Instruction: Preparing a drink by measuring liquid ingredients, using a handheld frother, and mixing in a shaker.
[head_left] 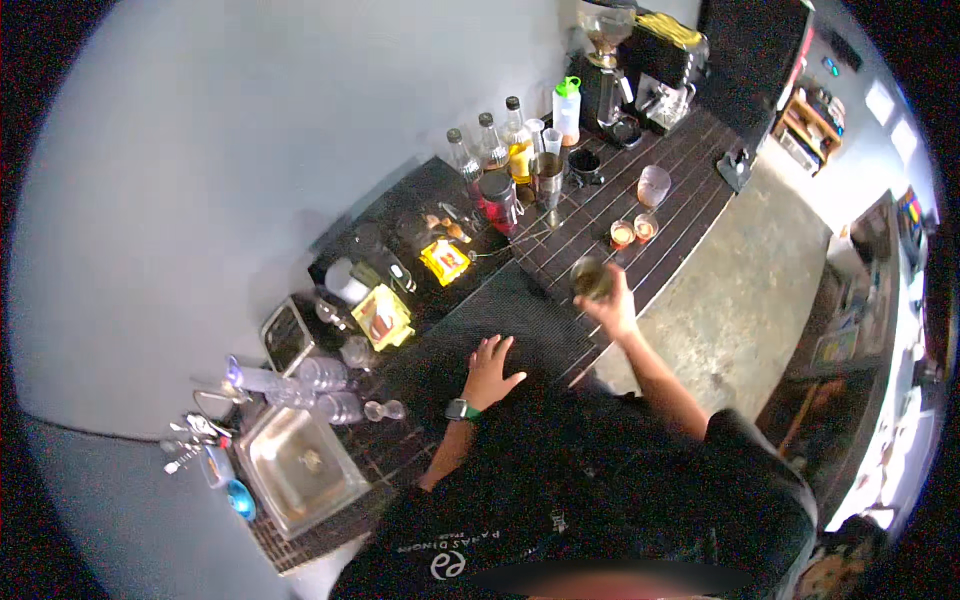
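Observation:
My right hand [618,308] is wrapped round a round cup [590,278] with a dark, greenish inside, above the slatted dark counter; blur hides its exact kind. Two small glasses of brownish drink [622,236] stand side by side just beyond it, with a clear plastic cup [654,186] farther back. Fingers spread and holding nothing, my left hand [490,375] is over a black mat [540,315]. I cannot tell whether it touches the mat. A watch is on that wrist.
A steel sink [300,465] is at lower left, beside clear plastic cups [322,374]. Yellow packets [382,318] lie along the wall side. Bottles [519,150], a metal shaker [547,180], a coffee grinder [606,85] and an espresso machine [668,85] line the back.

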